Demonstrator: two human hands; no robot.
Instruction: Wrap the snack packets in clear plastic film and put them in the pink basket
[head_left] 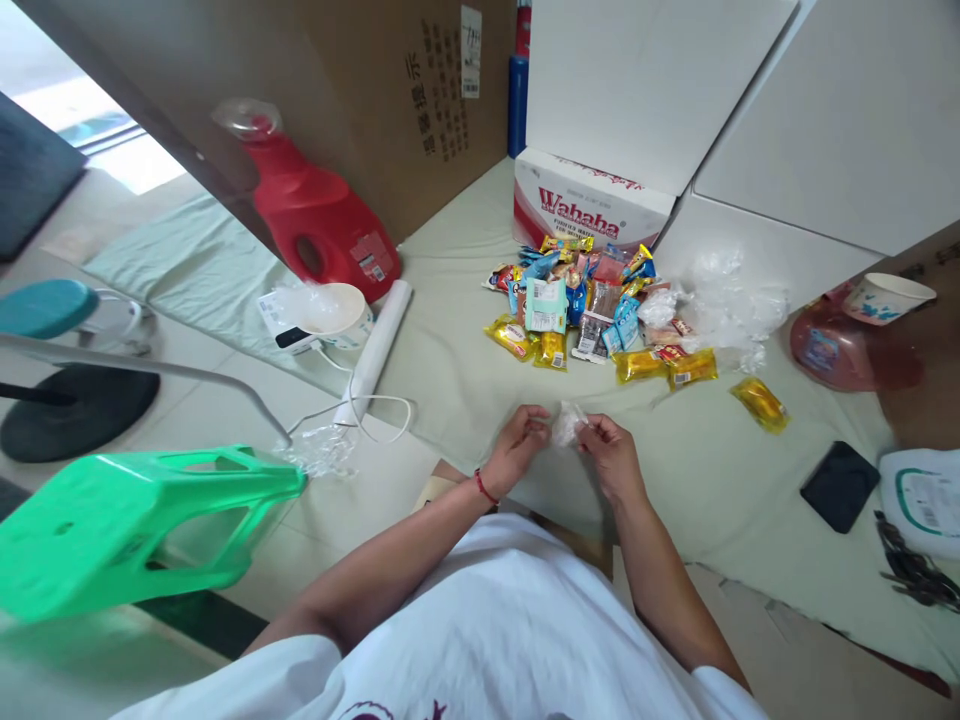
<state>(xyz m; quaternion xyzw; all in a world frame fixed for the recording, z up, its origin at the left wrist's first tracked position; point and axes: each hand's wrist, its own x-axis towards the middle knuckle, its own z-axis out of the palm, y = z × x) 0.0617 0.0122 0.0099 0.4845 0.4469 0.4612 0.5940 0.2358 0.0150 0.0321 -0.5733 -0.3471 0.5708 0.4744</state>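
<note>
A small crumpled piece of clear plastic film [568,424] is pinched between the thumb and fingers of my right hand [611,452]. My left hand [517,445], with a red cord at the wrist, is just left of the film. Its fingers are loosely bent and a little apart, their tips at the film's edge; whether they touch it is hard to tell. Beyond both hands lies a pile of wrapped snacks [546,306] in many colours. Several yellow-wrapped snacks [693,369] lie along its near side, and a single yellow packet [760,403] sits farther right.
Behind the pile stands a Wahaha water carton [592,200], with loose clear plastic bags [731,305] to its right. A red jug [322,220], paper bucket [341,318] and white roll [375,350] are at left, near a green stool [142,520]. A black pouch [840,487] lies right.
</note>
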